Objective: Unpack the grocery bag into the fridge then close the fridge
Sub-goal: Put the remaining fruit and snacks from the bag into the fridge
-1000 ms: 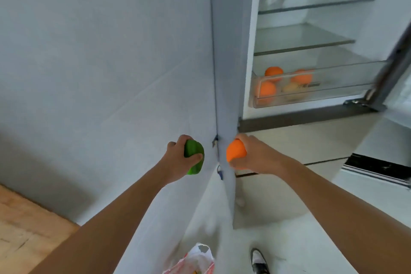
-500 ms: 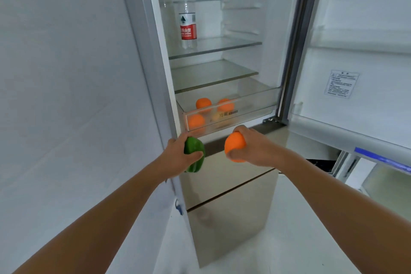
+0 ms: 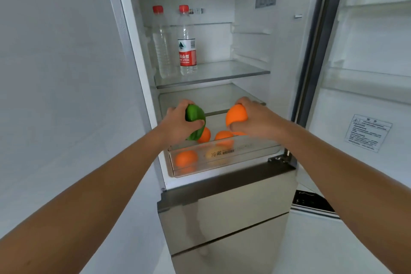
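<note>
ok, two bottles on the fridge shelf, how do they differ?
The right bottle carries a red and white label; the left bottle is bare. The left bottle stands nearer the fridge wall, the right bottle nearer the shelf's middle. Both clear, red-capped, upright on one glass shelf.

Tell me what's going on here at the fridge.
A person is loading the open fridge. The left hand grips a green pepper and the right hand grips an orange, both over the clear drawer where other oranges lie. Two water bottles stand on the shelf above.
</note>
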A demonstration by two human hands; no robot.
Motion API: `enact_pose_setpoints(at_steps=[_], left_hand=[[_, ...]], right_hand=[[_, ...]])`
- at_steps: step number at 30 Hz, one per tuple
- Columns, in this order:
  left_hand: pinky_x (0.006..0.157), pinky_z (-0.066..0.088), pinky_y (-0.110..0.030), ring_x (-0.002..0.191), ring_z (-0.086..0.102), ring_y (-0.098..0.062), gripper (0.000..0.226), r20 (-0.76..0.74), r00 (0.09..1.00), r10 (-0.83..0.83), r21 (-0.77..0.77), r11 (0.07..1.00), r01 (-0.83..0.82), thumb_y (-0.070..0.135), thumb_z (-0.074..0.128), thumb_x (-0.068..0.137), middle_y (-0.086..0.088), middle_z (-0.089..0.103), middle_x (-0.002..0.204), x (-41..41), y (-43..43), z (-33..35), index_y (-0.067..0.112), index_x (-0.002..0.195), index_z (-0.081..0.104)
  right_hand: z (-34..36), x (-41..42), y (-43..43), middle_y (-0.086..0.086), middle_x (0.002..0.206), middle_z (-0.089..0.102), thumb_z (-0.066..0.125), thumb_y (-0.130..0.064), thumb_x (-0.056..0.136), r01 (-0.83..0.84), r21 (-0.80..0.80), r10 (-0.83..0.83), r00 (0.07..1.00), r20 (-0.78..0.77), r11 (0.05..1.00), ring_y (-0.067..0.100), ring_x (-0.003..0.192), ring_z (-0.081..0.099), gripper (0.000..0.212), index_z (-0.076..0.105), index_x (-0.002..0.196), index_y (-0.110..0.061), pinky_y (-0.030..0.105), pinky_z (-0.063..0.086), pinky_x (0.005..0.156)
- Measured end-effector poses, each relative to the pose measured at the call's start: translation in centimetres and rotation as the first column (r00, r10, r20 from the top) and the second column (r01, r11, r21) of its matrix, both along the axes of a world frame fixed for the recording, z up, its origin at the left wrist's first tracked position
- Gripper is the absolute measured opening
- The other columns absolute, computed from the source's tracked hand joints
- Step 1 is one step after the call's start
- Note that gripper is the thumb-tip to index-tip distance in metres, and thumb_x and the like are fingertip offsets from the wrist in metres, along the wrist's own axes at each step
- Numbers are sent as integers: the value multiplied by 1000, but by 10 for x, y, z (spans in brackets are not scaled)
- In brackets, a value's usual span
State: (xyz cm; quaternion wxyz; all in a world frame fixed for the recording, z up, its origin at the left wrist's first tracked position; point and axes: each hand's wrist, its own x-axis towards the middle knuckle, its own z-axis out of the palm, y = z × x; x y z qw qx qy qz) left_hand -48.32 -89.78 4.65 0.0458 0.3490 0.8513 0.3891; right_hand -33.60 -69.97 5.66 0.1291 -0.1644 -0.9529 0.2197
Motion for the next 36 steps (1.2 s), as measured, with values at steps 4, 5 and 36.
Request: enact_pose_setpoints(at_steps=[4,5,36], left_hand=[[79,57,-36,101,56,-29,56,38,999,33,-34,999,-32,36,73,82,-9,41,126,-17,22,-11,39,127,41],[78,56,-35,101,55,-30,57,41,998,43,-54,998,-41,34,74,83,-10,39,126,-20,28,-13,37,129,41],[105,40,-40,129,47,-28,66,11,999,45,-503,864,-33,56,54,92,-7,36,152,-60,58,-59,33,150,31]], right_hand=[[-10,-25,27,5,122,46,74,-48,75,-3,-30,3,1000,11,1000,26,103,54,75,34,136,-30,44,51,87],[-14,-32,32,6,121,46,75,-45,77,-1,-45,1,1000,7,999,25,101,54,74,35,136,-28,42,51,85],[-70,-121,89,3,87,65,70,-45,75,-118,104,30,791,611,988,18,80,62,30,60,86,-18,30,46,66]])
